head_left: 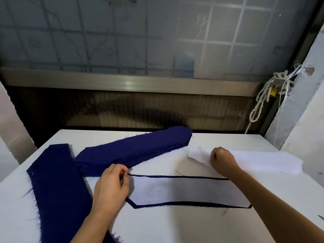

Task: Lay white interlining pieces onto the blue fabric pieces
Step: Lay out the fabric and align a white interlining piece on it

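A white interlining piece (184, 192) lies on a blue fabric piece (175, 176), whose dark edge shows as a thin border around it. My left hand (111, 186) pinches the left end of this pair with curled fingers. A stack of blue fabric pieces (133, 151) lies slanted behind it. To the right sits a stack of white interlining pieces (259, 160); my right hand (222, 159) rests on its left end, fingers curled round the top sheet.
A long blue fabric piece (57, 186) lies along the left of the white table (175, 225). A window ledge and dark wall rise behind the table. Knotted cord (263, 95) hangs at the right by a pillar.
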`<state>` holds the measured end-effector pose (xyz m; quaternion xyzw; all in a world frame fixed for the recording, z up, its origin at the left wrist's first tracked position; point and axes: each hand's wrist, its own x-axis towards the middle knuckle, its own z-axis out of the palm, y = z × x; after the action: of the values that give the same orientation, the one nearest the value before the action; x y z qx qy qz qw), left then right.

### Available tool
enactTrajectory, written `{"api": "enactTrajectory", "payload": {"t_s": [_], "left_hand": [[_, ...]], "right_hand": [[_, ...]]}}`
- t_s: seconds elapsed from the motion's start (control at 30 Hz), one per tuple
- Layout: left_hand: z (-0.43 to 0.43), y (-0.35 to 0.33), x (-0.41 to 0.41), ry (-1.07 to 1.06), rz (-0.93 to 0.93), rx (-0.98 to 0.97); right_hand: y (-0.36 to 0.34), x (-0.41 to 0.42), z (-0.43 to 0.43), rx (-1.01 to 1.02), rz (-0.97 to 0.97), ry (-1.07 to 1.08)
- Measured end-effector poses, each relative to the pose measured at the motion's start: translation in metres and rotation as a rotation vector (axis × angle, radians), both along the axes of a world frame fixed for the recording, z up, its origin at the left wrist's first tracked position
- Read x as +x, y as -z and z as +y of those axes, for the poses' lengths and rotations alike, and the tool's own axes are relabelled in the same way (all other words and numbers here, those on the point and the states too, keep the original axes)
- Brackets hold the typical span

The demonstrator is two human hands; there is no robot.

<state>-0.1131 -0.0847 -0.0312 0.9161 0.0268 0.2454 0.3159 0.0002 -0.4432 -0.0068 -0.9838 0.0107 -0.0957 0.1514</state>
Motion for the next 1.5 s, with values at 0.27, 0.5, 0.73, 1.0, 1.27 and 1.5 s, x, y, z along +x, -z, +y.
{"api": "enactTrajectory", "payload": {"t_s": [0.27,0.5,0.73,1.0,1.27,1.5], "left_hand": [[-0.002,-0.001,-0.002,0.058,0.01,-0.017],[-0.001,-0.001,-0.003,0.182,0.096,0.023],[-0.003,-0.006,-0.013,0.212,0.091,-0.226],[-0.004,-0.005,-0.012,0.24,0.181,-0.122],[-0.003,-0.004,-0.013,0.215,0.004,-0.032],[-0.003,-0.007,-0.018,0.26,-0.132,-0.096]], "right_hand": [[-0.015,-0.013,-0.008,0.377,0.016,0.075],[-0.044,-0.058,0.056,0.311,-0.011,-0.265],[-0.033,-0.108,0.152,0.284,-0.043,-0.426],[0.017,-0.111,0.188,0.208,-0.147,-0.519],[0.008,-0.088,0.141,0.217,-0.035,-0.494],[-0.001,-0.086,0.107,0.221,0.003,-0.503]]}}
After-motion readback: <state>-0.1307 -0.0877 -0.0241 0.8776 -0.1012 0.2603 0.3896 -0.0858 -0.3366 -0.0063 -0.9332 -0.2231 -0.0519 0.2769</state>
